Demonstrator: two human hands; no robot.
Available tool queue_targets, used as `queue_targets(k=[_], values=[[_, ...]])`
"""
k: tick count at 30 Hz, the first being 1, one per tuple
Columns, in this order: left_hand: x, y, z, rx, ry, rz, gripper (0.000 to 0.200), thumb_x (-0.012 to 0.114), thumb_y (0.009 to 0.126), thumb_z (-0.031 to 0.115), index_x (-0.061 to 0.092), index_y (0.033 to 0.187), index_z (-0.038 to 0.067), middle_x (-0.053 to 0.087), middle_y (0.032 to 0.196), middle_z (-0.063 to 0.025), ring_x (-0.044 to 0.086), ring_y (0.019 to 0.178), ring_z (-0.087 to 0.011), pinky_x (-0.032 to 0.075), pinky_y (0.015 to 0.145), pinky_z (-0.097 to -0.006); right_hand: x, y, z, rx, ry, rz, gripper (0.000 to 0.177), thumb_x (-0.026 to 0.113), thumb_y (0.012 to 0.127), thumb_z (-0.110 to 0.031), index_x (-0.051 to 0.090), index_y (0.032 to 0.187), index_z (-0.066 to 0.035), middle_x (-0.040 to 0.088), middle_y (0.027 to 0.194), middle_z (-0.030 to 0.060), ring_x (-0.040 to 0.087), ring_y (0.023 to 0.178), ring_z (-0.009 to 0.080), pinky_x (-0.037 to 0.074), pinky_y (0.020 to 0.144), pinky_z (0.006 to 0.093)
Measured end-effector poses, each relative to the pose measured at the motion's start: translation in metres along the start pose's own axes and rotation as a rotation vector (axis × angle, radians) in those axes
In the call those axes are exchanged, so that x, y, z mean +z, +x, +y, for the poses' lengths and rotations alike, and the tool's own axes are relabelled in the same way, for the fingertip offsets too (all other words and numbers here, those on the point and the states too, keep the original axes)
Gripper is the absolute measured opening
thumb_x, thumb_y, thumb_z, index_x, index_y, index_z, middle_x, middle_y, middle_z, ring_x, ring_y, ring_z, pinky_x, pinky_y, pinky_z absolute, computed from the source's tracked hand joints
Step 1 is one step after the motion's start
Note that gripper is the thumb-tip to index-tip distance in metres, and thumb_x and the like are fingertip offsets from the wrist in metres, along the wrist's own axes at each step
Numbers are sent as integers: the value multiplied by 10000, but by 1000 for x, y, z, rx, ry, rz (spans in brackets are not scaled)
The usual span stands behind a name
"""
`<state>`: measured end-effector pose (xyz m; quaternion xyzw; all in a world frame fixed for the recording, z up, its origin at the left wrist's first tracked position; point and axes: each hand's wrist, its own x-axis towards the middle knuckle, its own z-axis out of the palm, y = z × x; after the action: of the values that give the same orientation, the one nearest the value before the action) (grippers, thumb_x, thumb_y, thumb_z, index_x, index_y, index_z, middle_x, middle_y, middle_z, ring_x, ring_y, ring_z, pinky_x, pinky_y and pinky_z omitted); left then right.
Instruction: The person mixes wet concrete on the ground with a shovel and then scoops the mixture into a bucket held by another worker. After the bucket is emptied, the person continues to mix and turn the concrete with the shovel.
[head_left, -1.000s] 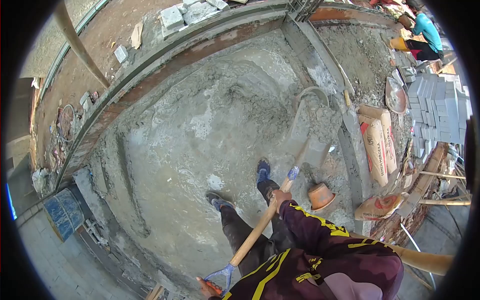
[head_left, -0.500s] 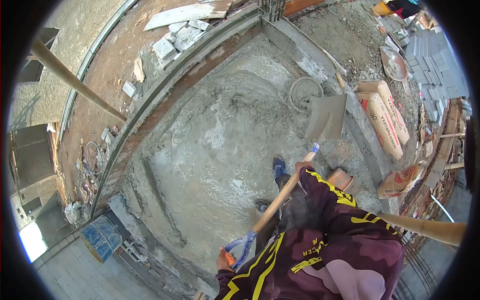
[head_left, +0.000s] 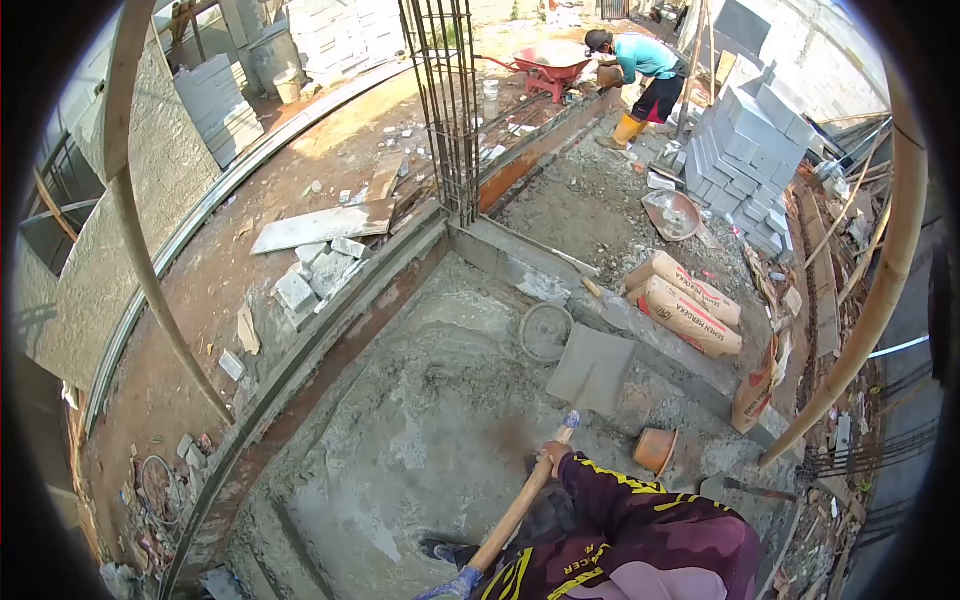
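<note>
My right hand is closed around the wooden shaft of a shovel, low down near its blue socket. The broad grey blade lies ahead of that hand, over the wet grey cement and beside a round, cement-coated tub. Toward me the shaft slants down to a blue handle end, cut off by the bottom edge of the view. My left hand is out of the picture. Right of the shaft sits a small orange-brown bucket, coated with cement inside.
A low concrete wall borders the slab, with cement bags beyond it. Rebar stands at the far corner. Bamboo poles rise on both sides. Farther back, a person bends near a red wheelbarrow and grey blocks.
My view has tilted up, bringing the bent person, wheelbarrow and rebar into sight. My left hand has left the bottom of the frame. My right hand still grips the shovel.
</note>
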<state>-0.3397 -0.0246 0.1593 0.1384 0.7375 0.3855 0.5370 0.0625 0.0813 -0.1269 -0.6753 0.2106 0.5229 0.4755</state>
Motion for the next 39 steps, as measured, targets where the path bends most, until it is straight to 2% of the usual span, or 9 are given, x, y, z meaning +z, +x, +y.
queue_targets(k=[8, 11, 16, 19, 22, 24, 28, 32, 39], values=[[-189, 77, 51, 12, 152, -186, 452, 614, 784, 486, 517, 951, 77, 481, 541, -24, 459, 426, -147, 380, 388, -326, 12, -84, 144, -36, 194, 46, 262, 535, 771, -110, 427, 989, -11, 509, 868, 156, 550, 737, 313, 489, 648, 463], [-232, 115, 67, 128, -129, -260, 226, 592, 825, 166, 491, 969, 24, 505, 614, -77, 454, 388, -139, 393, 344, -270, 17, -88, 195, 93, 288, -27, 229, 559, 725, -110, 448, 913, -44, 493, 811, 117, 547, 715, 293, 486, 687, 454], [-274, 129, 120, 201, -46, -321, 307, 610, 819, 169, 501, 1066, 21, 528, 666, -50, 483, 449, -105, 409, 403, -229, 62, -142, 219, 201, 266, -219, 347, 561, 737, -207, 413, 992, -24, 495, 900, 158, 513, 879, 350, 377, 909, 504], [-294, 130, 124, 328, 50, -303, 393, 628, 805, 175, 478, 1131, 17, 532, 672, -39, 506, 481, -95, 428, 428, -220, 87, -145, 233, 119, 205, -241, 405, 584, 730, -225, 383, 1028, -40, 465, 932, 160, 495, 863, 342, 417, 841, 500], [-317, 132, 115, 626, 209, -319, 523, 650, 772, 426, 575, 1016, -31, 615, 743, -80, 544, 543, -121, 468, 518, -266, 124, -169, 237, 100, 210, -199, 455, 615, 722, -239, 357, 1061, -82, 437, 924, 145, 466, 835, 332, 443, 773, 472], [-315, 128, 123, 777, 358, -228, 688, 577, 722, 631, 645, 866, -38, 650, 765, -110, 561, 562, -158, 463, 547, -291, 159, -182, 230, 113, 214, -174, 437, 651, 706, -227, 391, 1037, -108, 440, 907, 115, 461, 812, 296, 444, 764, 437], [-287, 124, 157, 1045, 339, -286, 735, 506, 625, 712, 666, 791, 13, 633, 688, -78, 556, 547, -194, 419, 532, -286, 223, -184, 207, 109, 210, -282, 334, 694, 680, -185, 459, 910, -127, 462, 831, 59, 480, 762, 215, 446, 709, 399], [-237, 141, 178, 1225, 392, -318, 656, 519, 573, 725, 644, 677, 89, 602, 644, -1, 533, 587, -200, 420, 707, -334, 295, -183, 170, 116, 206, -370, 252, 655, 740, -212, 465, 864, -103, 478, 736, 62, 497, 690, 208, 454, 661, 359], [-103, 190, 265, 1277, 641, -493, 532, 710, 429, 579, 627, 695, 126, 586, 704, 17, 538, 722, -202, 405, 730, -351, 413, -162, 86, 68, 89, -442, 172, 625, 761, -153, 482, 842, -103, 493, 697, 52, 496, 597, 191, 470, 591, 318]])
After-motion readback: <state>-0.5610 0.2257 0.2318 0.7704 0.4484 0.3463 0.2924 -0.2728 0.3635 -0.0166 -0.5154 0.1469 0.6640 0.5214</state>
